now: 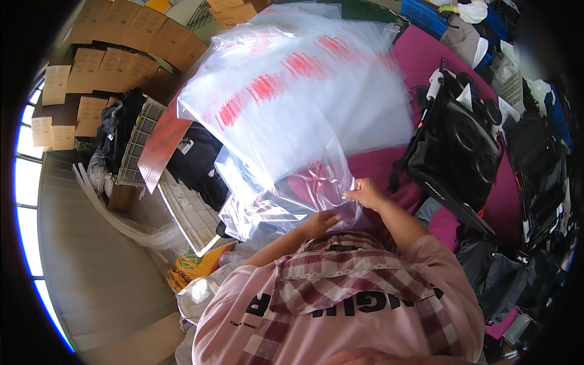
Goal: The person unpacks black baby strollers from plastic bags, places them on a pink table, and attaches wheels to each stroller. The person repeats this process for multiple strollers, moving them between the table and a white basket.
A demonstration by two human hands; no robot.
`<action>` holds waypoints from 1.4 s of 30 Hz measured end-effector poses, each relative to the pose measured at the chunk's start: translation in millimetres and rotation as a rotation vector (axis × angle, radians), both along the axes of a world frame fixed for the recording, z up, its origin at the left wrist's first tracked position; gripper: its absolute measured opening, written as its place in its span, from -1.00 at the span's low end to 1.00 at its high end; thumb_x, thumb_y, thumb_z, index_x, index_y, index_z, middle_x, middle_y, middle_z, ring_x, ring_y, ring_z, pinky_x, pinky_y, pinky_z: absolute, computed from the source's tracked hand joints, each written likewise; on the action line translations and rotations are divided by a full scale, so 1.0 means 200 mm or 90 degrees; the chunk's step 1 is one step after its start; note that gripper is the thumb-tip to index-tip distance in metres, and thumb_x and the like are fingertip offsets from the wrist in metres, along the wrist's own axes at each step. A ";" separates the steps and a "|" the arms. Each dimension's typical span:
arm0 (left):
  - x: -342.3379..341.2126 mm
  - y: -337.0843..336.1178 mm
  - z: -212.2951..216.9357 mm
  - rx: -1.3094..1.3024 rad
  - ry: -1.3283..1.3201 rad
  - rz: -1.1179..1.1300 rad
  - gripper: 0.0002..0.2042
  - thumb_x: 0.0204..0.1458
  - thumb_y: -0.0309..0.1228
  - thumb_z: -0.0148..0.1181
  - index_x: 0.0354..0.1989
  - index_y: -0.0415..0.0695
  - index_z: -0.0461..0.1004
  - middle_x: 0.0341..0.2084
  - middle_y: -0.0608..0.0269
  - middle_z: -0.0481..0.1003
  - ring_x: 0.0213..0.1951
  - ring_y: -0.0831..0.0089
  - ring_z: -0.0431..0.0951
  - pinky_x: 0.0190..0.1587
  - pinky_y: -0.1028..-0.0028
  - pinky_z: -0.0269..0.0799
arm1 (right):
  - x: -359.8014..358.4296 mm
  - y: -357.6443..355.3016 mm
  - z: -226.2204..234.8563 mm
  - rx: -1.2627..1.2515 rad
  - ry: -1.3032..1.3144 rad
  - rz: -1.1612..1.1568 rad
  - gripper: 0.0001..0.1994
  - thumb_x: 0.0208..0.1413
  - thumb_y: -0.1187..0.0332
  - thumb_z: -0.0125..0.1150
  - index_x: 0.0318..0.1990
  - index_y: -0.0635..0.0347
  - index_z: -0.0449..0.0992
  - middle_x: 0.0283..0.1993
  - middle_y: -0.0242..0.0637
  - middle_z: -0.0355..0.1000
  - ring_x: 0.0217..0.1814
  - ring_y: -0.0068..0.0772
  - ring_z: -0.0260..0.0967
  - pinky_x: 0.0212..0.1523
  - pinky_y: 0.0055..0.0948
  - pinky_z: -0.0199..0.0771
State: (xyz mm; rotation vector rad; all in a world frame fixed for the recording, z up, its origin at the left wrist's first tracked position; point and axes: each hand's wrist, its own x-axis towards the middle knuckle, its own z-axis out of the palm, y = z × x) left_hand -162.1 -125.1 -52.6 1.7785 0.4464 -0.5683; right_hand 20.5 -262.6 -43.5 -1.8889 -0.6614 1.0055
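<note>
A clear plastic bag [316,182] with red print lies over the near end of a large stack of similar clear bags [340,115]. My right hand [366,193] is closed, thumb and fingers pinching the bag's near right edge. Slightly lower and to the left, my left hand [321,224] is closed on the bag's near edge, close to my body. The film between the hands is creased and shiny. Beneath the stack is a purple-covered table [380,173].
To the right sits a black fabric item with round wheels [456,146], perhaps folded. Cardboard boxes [103,67] are piled at the far left. White crates [194,213] and a black bundle [198,161] stand left of the table. A blue crate [424,19] is at the far right.
</note>
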 end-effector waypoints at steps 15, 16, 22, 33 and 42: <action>-0.10 0.30 -0.22 0.386 0.068 -0.045 -0.65 -0.01 -0.22 0.13 -0.12 -0.18 0.48 -0.15 -0.10 0.52 -0.09 -0.07 0.52 -0.04 0.09 0.41 | -0.15 -0.33 0.08 0.194 0.094 -0.164 -0.69 0.00 0.43 0.20 -0.71 0.17 0.26 -0.72 -0.43 0.28 -0.67 -0.68 0.16 -0.64 -0.50 0.15; -0.07 0.26 -0.24 0.409 -0.044 -0.022 -0.60 -0.05 -0.23 0.19 -0.06 -0.17 0.44 -0.08 -0.10 0.48 -0.03 -0.05 0.48 0.00 0.12 0.38 | -0.17 -0.32 0.07 0.187 0.076 -0.151 -0.70 -0.02 0.44 0.19 -0.70 0.18 0.25 -0.73 -0.41 0.27 -0.67 -0.67 0.17 -0.64 -0.49 0.15; 0.24 0.08 -0.51 0.250 -0.448 -0.226 -0.44 -0.13 -0.16 0.29 0.05 -0.18 0.39 0.05 -0.11 0.38 0.10 -0.03 0.39 0.11 0.17 0.30 | -0.47 -0.14 0.33 0.223 -0.098 0.175 -0.70 -0.06 0.39 0.23 -0.65 0.25 0.21 -0.69 -0.45 0.18 -0.62 -0.61 0.06 -0.58 -0.46 0.12; -0.76 0.82 -0.51 0.655 0.242 0.449 -0.71 -0.06 -0.40 0.19 -0.16 -0.26 0.42 -0.20 -0.15 0.53 -0.08 -0.01 0.53 -0.04 0.19 0.46 | 0.06 -0.86 0.36 0.000 -0.459 -0.356 -0.83 -0.11 0.56 0.15 -0.60 0.24 0.28 -0.65 -0.24 0.28 -0.59 -0.41 0.30 -0.43 -0.43 0.36; 0.06 0.09 0.93 0.192 -0.380 -0.022 -0.63 0.00 -0.45 0.24 -0.01 -0.21 0.36 -0.50 0.16 0.43 -0.47 0.40 0.43 -0.39 0.39 0.35 | -0.13 0.12 0.63 0.134 -0.638 0.224 -0.23 -0.26 0.29 0.40 0.22 0.12 0.23 0.08 -0.08 0.36 0.21 -0.01 0.23 0.15 -0.04 0.19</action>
